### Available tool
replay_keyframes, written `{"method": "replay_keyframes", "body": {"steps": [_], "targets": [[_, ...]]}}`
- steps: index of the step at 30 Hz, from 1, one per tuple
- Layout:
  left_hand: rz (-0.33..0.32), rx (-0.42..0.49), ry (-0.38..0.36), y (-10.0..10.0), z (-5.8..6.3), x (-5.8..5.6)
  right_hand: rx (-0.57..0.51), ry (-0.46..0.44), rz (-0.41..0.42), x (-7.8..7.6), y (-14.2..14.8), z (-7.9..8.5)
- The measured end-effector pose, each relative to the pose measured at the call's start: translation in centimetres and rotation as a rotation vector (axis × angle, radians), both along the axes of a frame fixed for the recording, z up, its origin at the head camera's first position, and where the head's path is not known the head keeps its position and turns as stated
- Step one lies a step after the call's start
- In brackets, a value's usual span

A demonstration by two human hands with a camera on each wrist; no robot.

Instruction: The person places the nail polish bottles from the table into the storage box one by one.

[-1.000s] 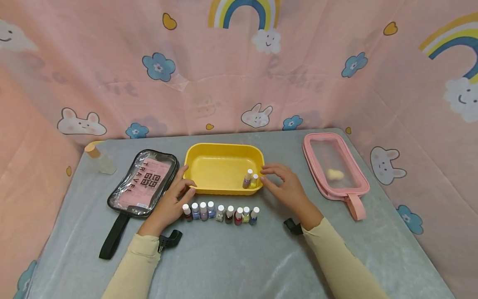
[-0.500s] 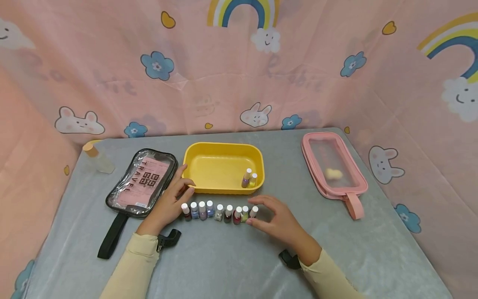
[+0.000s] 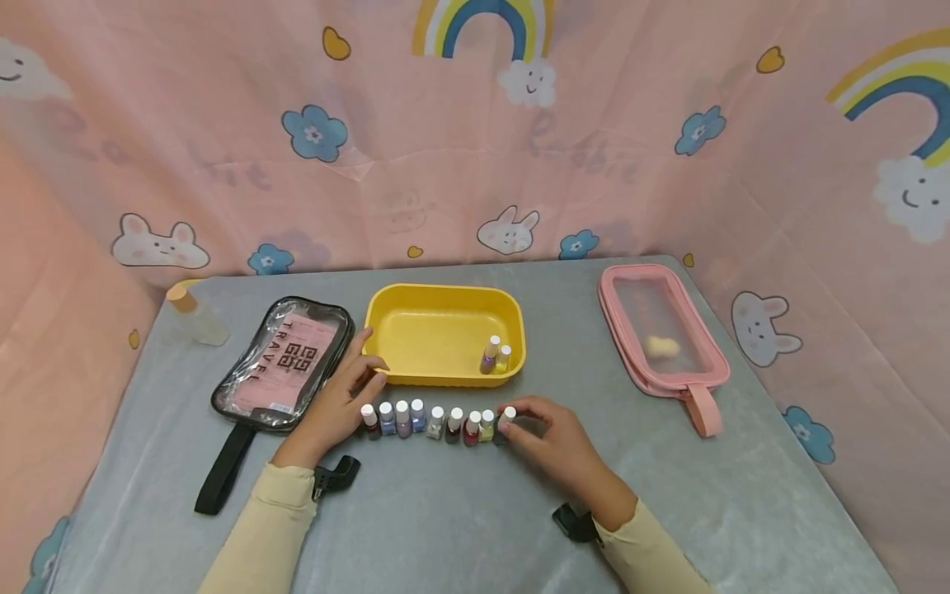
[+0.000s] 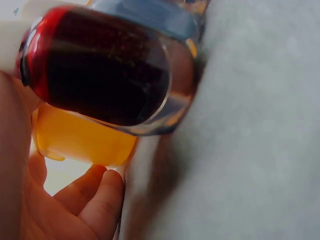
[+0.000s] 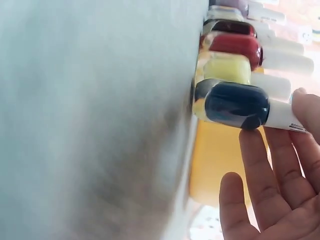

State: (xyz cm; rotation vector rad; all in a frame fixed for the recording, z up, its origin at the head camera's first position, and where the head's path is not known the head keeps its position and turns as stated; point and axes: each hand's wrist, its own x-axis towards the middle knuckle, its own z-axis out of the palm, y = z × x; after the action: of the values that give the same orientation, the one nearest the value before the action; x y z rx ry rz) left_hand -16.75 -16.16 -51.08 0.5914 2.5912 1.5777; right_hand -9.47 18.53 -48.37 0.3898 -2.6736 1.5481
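My right hand [image 3: 560, 445] pinches the white cap of a dark blue nail polish bottle [image 5: 235, 105] at the right end of a row of several upright bottles. Beside it stand a pale yellow bottle [image 5: 226, 68] and a red one [image 5: 235, 47]. At the left front corner of the yellow tray [image 3: 438, 380], the relaxed fingers of my left hand [image 3: 334, 404] rest against it. A dark red polish bottle [image 4: 105, 65] fills much of the left wrist view. Inside the tray's right front corner are a purple bottle [image 3: 489, 357] and a yellow bottle [image 3: 502, 360].
A clear black-edged pouch [image 3: 285, 363] lies left of the tray, partly under my left hand. Behind it at the far left lies a clear bottle with a wooden cap [image 3: 199, 315]. A pink zip pouch [image 3: 653, 330] lies at the right on the grey tablecloth [image 3: 445, 520].
My right hand has come from the tray's right edge toward the front, down to the row's right end, and its fingers have closed on the dark blue bottle. My left hand stays put.
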Motion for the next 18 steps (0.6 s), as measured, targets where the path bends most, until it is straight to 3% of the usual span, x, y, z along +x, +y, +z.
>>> {"method": "replay_keyframes", "body": {"steps": [4, 8, 13, 18], "targets": [[0.002, 0.001, 0.005, 0.0, -0.1, 0.0, 0.026, 0.049, -0.014, -0.5, 0.2, 1.4], [0.001, 0.006, 0.010, 0.0, -0.1, 0.0, 0.016, 0.092, -0.032, -1.8, 0.2, 4.2], [0.003, 0.005, 0.011, -0.1, -0.1, 0.0, -0.035, 0.067, -0.073, -5.4, -0.3, 6.6], [0.000, 0.002, 0.000, 0.1, -0.1, 0.0, -0.087, 0.070, -0.092, -8.7, -1.1, 6.4]]}}
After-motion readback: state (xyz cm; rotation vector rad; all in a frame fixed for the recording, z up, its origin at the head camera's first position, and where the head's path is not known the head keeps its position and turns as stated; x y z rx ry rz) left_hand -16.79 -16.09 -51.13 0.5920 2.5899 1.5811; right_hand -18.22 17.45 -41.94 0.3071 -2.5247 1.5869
